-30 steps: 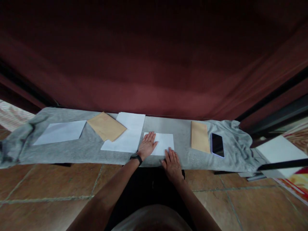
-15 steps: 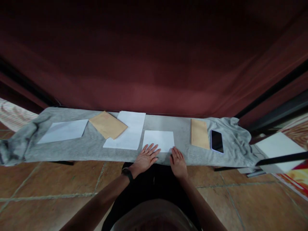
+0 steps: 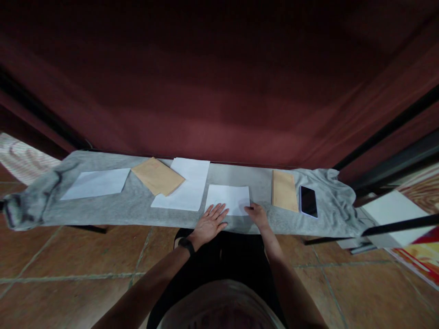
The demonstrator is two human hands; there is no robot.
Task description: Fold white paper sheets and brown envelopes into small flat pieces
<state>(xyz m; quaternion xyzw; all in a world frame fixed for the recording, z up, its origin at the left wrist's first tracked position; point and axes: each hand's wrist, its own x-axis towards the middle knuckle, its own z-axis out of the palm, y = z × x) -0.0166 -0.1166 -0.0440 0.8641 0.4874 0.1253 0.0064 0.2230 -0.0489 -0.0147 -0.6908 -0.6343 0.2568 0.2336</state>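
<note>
A folded-looking white sheet of paper (image 3: pixel 230 197) lies in front of me on the grey cloth (image 3: pixel 240 224). My left hand (image 3: pixel 208 224), with a dark band at the wrist, rests flat over its lower left corner, fingers spread. At the lower right edge, my right hand (image 3: pixel 257 214) has its fingers curled in, thumb and fingers closed on the paper's corner. Left of this sheet are larger white sheets (image 3: pixel 188 194), partly covered by a brown envelope (image 3: pixel 158 177).
Another white sheet (image 3: pixel 98 183) lies at the far left. To the right are a second stack of brown envelopes (image 3: pixel 284 191) and a phone (image 3: pixel 308 201) with a dark screen. Behind the narrow covered table rises a dark red panel (image 3: pixel 219 114). A white box (image 3: pixel 394 210) stands at right.
My right hand has shifted slightly right and turned, its fingers going from laid out flat to curled on the paper's edge. My left hand stays in place on the sheet.
</note>
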